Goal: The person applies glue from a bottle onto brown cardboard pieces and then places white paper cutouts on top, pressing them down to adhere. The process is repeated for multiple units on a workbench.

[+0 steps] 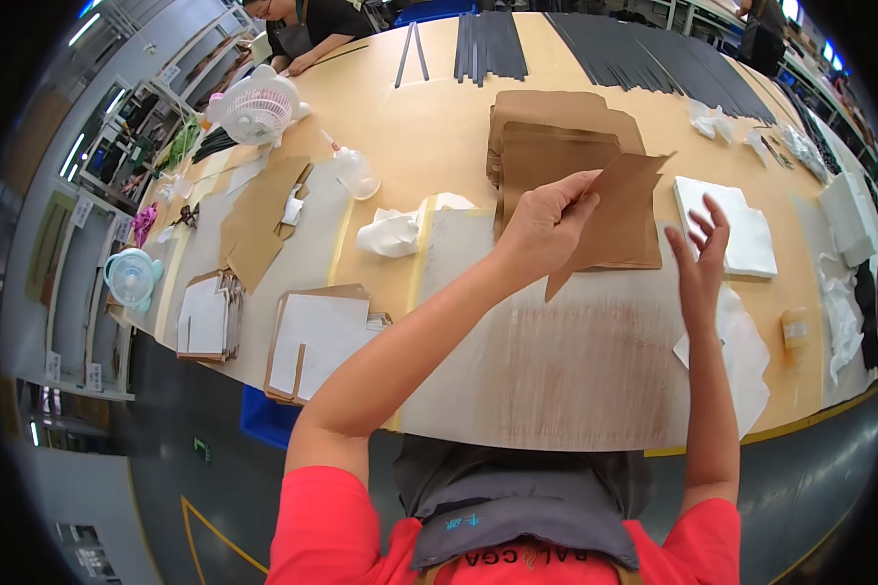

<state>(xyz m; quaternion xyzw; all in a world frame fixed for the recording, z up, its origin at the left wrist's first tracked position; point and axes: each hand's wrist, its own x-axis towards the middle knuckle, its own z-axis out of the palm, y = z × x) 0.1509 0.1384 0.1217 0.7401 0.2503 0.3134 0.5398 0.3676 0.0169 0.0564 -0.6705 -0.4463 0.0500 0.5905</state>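
Observation:
A thin brown sheet [617, 207], seen partly edge-on, is pinched between the thumb and fingers of my left hand [550, 220]. Behind and below it lies a stack of brown sheets [558, 146], roughly squared up; whether they are leather or card I cannot tell. My right hand [700, 261] is raised to the right of the held sheet, fingers apart and nothing in it. Just beyond that hand sits a pad of folded white cloths [751, 239]. In front of me, a grey work mat [458, 361] carries brownish streaks [585, 370].
White-topped pieces with brown edges [312, 341] lie at the left, beside more brown pieces [259, 224]. A squeeze bottle [355, 174] and a fan [263, 105] stand further off. Dark strips [488, 47] line the far edge. Another person [322, 34] works at the far left. A small yellowish container [795, 329] stands right.

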